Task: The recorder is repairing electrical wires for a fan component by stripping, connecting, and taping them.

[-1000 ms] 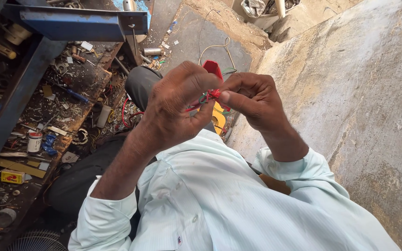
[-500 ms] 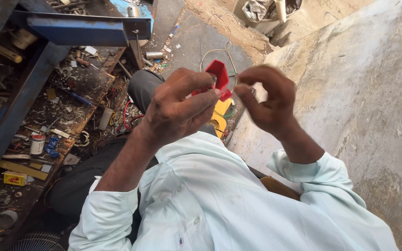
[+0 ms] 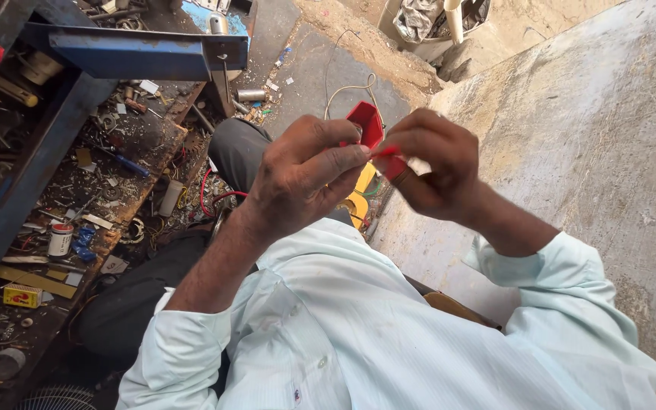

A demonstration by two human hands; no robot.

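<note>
Your left hand (image 3: 305, 178) and right hand (image 3: 430, 163) meet in front of your chest, fingertips almost touching. Between them sits a small red part (image 3: 366, 123), angular and hollow-looking, raised above your knees. Your left fingers are curled together against its near side, and your right thumb and forefinger are pinched on a thin red wire (image 3: 386, 151) that runs from the part; more red shows under your right palm. Whether your left hand truly clamps the part or only steadies it, you cannot tell from this view.

Just below your hands, a yellow piece (image 3: 358, 199) peeks out, mostly hidden by your left wrist.

To your left stands a blue steel frame (image 3: 130, 53) over a dirty bench (image 3: 127, 171) strewn with screws, scraps and wire ends. On it you have a small tin (image 3: 60, 238) with a red band, standing upright, lid on, so its contents do not show. Near it lies a little yellow box (image 3: 23, 295), flat, closed. A pale cylinder (image 3: 170, 197) leans at the bench edge, beside a loop of red cable (image 3: 214, 199).

Far ahead, a grey tub (image 3: 419, 23) holds crumpled grey sheeting and a white pipe (image 3: 455, 19) standing up in it. A bare concrete wall (image 3: 594, 129) fills your right side.
</note>
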